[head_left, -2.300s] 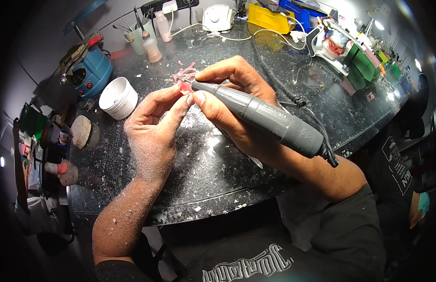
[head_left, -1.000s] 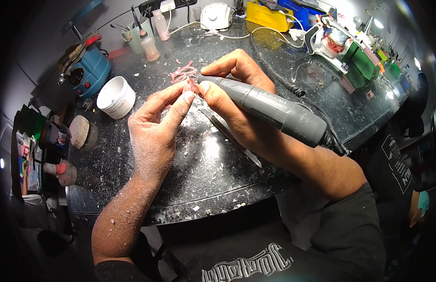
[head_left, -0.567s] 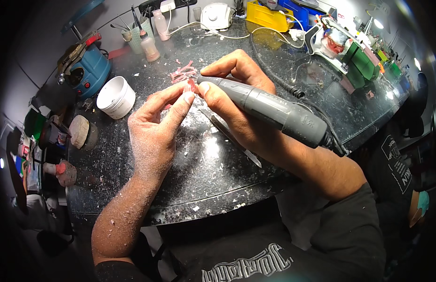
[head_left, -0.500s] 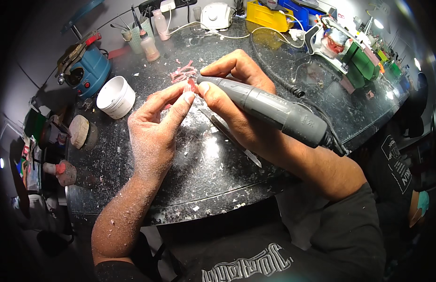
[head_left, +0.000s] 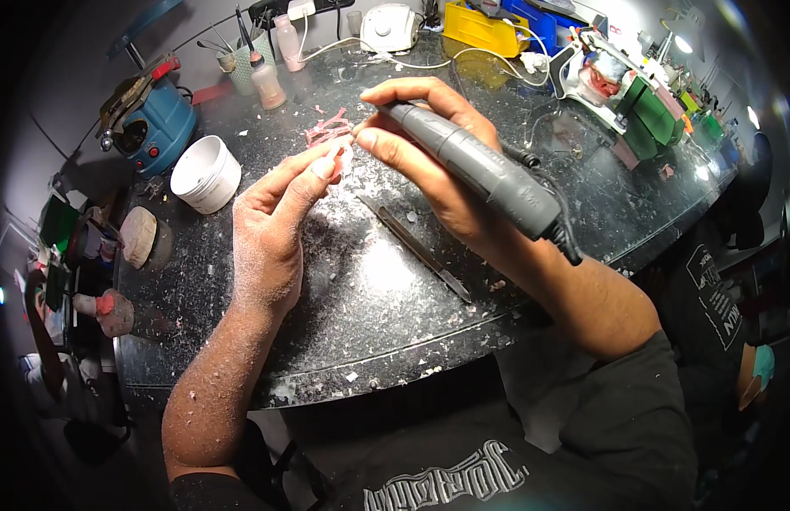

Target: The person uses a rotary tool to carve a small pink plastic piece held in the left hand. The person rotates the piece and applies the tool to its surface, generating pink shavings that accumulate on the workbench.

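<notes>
From my remote seat: knife (head_left: 416, 247) lies on dark bench (head_left: 335, 341) between forearms. Beyond, right hand (head_left: 450, 192) grips grey handpiece (head_left: 484, 166); left hand (head_left: 271, 213) pinches small pink piece (head_left: 341, 162) above bench, near pink scraps (head_left: 328, 130).

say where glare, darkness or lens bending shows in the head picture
In the head view, glare whitens the black tabletop beside the knife-like tool; the head view's upper right is washed out near the lamp; the head view's corners go black; the head view shows the tabletop's front edge bowed, probably partly by the lens.
</notes>
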Action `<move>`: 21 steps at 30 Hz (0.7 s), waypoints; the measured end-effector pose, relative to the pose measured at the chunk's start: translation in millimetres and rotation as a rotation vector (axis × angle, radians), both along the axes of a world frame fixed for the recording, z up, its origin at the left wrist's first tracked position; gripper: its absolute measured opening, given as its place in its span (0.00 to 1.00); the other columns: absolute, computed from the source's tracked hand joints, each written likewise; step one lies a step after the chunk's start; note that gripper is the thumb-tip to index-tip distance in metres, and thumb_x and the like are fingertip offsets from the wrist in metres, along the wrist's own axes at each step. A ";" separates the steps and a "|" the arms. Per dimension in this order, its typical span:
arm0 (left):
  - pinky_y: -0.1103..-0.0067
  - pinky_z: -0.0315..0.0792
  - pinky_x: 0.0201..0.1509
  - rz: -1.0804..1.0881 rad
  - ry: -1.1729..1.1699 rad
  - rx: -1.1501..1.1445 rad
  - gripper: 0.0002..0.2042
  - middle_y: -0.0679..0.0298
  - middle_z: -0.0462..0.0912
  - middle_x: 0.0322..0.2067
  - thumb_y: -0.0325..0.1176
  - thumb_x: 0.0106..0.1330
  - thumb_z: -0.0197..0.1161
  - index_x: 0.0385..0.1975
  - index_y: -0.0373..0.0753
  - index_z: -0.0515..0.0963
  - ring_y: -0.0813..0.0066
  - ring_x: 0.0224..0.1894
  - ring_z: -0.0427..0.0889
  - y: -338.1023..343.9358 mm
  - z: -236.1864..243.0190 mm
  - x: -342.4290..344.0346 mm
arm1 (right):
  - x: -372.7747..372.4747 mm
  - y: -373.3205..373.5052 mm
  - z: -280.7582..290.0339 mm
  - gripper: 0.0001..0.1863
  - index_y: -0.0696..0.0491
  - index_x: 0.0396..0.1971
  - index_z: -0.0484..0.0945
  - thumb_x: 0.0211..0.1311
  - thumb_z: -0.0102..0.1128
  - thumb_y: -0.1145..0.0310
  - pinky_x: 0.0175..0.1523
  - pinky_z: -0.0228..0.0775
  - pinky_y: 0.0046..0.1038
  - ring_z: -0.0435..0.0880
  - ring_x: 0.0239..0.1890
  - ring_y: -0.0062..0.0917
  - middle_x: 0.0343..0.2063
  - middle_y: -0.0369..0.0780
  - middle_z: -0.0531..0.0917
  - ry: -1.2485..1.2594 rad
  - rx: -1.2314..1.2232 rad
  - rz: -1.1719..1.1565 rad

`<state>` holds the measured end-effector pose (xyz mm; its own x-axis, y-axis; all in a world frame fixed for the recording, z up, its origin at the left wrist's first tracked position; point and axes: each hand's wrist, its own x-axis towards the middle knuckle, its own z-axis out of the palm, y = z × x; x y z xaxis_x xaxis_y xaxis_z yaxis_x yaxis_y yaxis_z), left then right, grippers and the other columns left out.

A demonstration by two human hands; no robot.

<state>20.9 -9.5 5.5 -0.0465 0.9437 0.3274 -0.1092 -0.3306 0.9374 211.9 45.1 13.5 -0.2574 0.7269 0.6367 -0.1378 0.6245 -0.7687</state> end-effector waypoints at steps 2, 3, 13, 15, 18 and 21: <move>0.77 0.70 0.65 -0.006 0.061 0.006 0.16 0.60 0.87 0.49 0.36 0.74 0.65 0.56 0.33 0.84 0.77 0.51 0.82 -0.9 3.5 -0.6 | 0.5 0.7 -2.4 0.18 0.55 0.55 0.79 0.67 0.70 0.76 0.54 0.79 0.21 0.86 0.45 0.17 0.41 0.37 0.86 0.002 0.024 0.018; 0.77 0.70 0.65 -0.008 0.091 0.009 0.16 0.59 0.86 0.50 0.36 0.74 0.64 0.56 0.34 0.84 0.77 0.52 0.82 -1.2 4.1 -0.9 | 0.6 1.5 -4.1 0.18 0.55 0.55 0.79 0.66 0.71 0.76 0.54 0.79 0.21 0.86 0.45 0.17 0.41 0.37 0.86 0.003 0.036 0.028; 0.76 0.68 0.65 -0.040 0.067 -0.007 0.21 0.59 0.85 0.50 0.31 0.69 0.67 0.60 0.33 0.77 0.76 0.56 0.79 -2.1 8.3 5.0 | 0.9 5.8 -11.1 0.21 0.54 0.57 0.76 0.66 0.71 0.77 0.55 0.80 0.23 0.86 0.46 0.18 0.41 0.38 0.86 -0.053 -0.007 0.095; 0.79 0.72 0.61 -0.097 -0.011 -0.027 0.20 0.62 0.86 0.46 0.26 0.68 0.69 0.59 0.35 0.76 0.78 0.51 0.82 3.9 0.8 -4.9 | 0.0 4.1 -8.7 0.21 0.54 0.57 0.77 0.66 0.70 0.78 0.55 0.79 0.22 0.85 0.46 0.18 0.41 0.37 0.86 -0.031 0.014 0.121; 0.77 0.74 0.63 -0.102 -0.082 -0.013 0.16 0.61 0.87 0.47 0.24 0.67 0.71 0.53 0.34 0.80 0.77 0.52 0.84 5.4 -1.3 -5.7 | 0.8 5.3 -6.6 0.19 0.55 0.56 0.78 0.66 0.69 0.79 0.56 0.78 0.23 0.85 0.47 0.18 0.42 0.37 0.86 -0.071 0.058 0.099; 0.76 0.75 0.64 -0.117 -0.062 0.024 0.14 0.60 0.88 0.47 0.24 0.67 0.70 0.52 0.33 0.81 0.76 0.53 0.85 6.3 -1.8 -3.8 | 3.0 4.8 -2.3 0.18 0.55 0.54 0.80 0.66 0.68 0.80 0.57 0.78 0.23 0.85 0.49 0.19 0.44 0.38 0.86 -0.103 0.125 0.065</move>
<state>17.1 -3.1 3.8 0.0423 0.9357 0.3502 -0.2053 -0.3349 0.9196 214.9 49.8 11.2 -0.3699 0.6235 0.6888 -0.1052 0.7085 -0.6979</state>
